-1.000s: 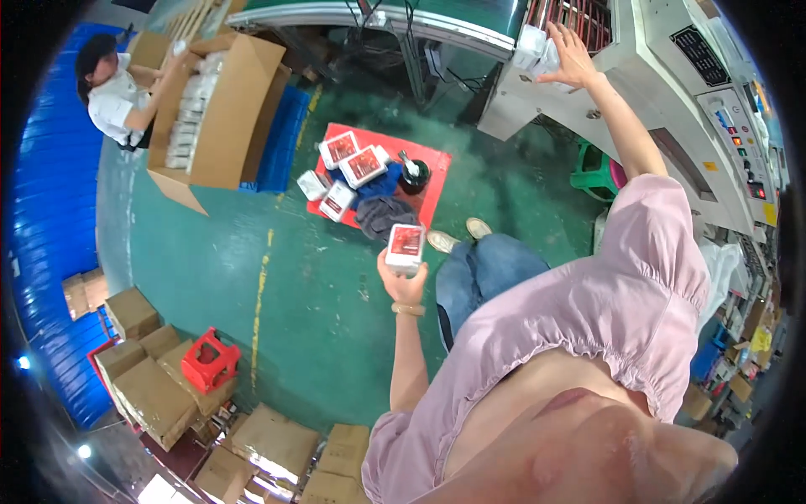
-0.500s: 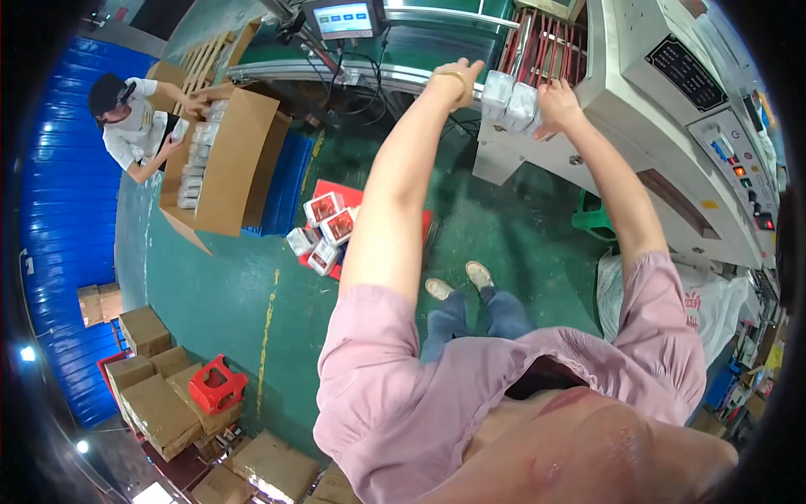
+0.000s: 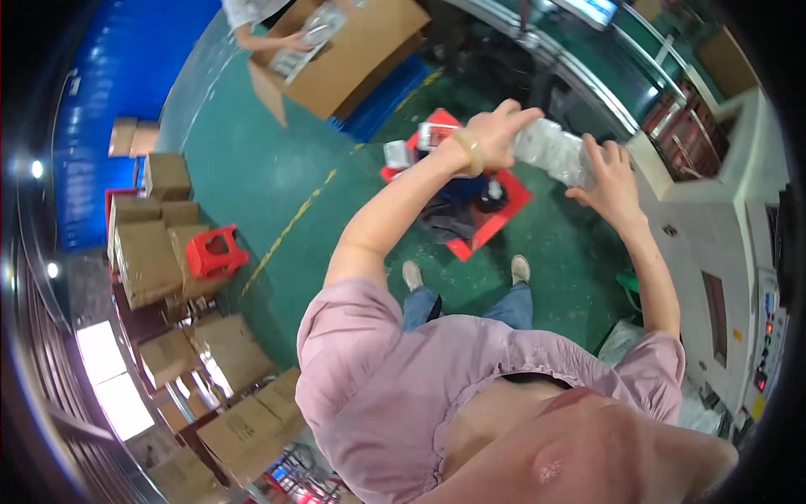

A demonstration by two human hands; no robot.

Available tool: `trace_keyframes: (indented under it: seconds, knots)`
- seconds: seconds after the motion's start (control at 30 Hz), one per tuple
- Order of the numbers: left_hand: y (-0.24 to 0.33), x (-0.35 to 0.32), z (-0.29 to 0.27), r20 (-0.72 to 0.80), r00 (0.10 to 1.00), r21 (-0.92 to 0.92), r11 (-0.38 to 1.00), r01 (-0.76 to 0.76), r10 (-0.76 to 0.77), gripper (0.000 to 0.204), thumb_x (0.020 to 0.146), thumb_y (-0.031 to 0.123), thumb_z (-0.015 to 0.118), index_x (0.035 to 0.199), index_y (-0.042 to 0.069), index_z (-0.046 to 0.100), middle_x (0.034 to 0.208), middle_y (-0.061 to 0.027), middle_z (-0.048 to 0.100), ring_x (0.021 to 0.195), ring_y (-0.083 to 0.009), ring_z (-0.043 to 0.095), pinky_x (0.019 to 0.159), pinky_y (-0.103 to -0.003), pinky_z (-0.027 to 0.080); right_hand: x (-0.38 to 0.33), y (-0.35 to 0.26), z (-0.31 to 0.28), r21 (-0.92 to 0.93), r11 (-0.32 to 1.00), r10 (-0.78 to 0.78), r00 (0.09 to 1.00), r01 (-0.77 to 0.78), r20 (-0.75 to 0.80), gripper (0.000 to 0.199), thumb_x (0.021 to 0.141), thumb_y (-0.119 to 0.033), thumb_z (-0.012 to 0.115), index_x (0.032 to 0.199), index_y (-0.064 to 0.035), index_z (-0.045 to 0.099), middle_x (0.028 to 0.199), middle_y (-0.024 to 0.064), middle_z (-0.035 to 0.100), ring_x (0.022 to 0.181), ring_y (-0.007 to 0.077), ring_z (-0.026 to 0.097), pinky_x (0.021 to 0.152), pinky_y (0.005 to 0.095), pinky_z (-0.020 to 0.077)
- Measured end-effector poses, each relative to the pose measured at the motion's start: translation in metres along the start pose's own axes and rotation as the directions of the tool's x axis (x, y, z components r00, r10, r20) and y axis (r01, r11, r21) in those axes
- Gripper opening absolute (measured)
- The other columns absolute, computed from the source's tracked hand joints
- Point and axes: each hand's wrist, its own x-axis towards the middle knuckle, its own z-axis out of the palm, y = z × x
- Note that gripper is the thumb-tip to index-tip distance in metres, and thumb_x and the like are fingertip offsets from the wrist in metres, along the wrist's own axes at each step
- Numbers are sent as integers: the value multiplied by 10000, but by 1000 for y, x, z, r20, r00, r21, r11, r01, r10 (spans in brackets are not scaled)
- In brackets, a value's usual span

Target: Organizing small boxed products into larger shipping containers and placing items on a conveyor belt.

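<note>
You are holding a row of wrapped packs [image 3: 550, 151] between your two hands, out in front of your body. Your left hand [image 3: 494, 141] is covering the left end, and your right hand [image 3: 611, 181] is closing on the right end, with its thumb standing apart from the fingers. So the row is lying just to the right of your left hand and just to the left of your right hand, touching both. How hard each hand is pressing, I cannot tell.

In my judgement, the row is being rather light, but the clear wrap is probably slippery and a little soft. Each pack seems fairly stiff; the row as a whole is perhaps weak in the middle, where nothing is supporting it. The two ends are offering the best hold, with flat palms and an even, gentle squeeze.

Below your left hand, a red board [image 3: 504, 220] is carrying a dark cloth [image 3: 449, 218]. To the right of your right hand, a pale machine [image 3: 714, 244] is standing.
</note>
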Motion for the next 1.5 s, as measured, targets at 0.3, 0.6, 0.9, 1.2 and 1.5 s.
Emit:
trace_keyframes:
  seconds: [0.3,0.6,0.9,1.2,1.5]
  knots:
    - [-188,-270,-99,-412,846,46,920,390,-338,851,500,315,826,1249,193,440,1165,-102,473,977,-317,559,778,-412,501,167,-288,100,161,879,-445,894,448,-58,860,482,-209,824,1242,-123,430,1110,175,441,1069,377,435,855,435,457]
    - [-289,-370,-178,-450,782,-17,880,475,-431,806,510,307,821,1225,184,472,1125,-80,508,976,-273,565,755,-388,509,254,-428,137,260,835,-508,861,485,26,859,486,-227,831,1238,-128,427,1106,171,436,1083,373,425,872,437,442]
    - [-468,-316,-291,-652,623,56,793,607,-432,831,512,338,820,1239,172,452,1145,-90,498,982,-285,563,761,-391,508,509,-494,198,189,774,-602,795,605,-80,855,504,-147,805,1255,-161,397,1173,184,405,1142,396,389,916,443,420]
    - [-687,-182,-341,-594,632,29,773,634,-497,828,505,322,831,1214,193,424,1188,-139,471,1003,-327,555,794,-422,497,730,-475,329,212,892,-411,911,399,18,819,525,17,700,1265,-160,394,1247,208,363,1199,400,349,965,435,379]
    - [-773,-92,-284,-213,653,-247,687,683,-727,917,541,289,821,1302,193,318,1228,-156,410,1078,-375,494,860,-408,468,781,-398,438,349,936,-186,904,44,386,736,616,24,608,1291,-180,393,1286,170,379,1226,362,334,968,378,359]
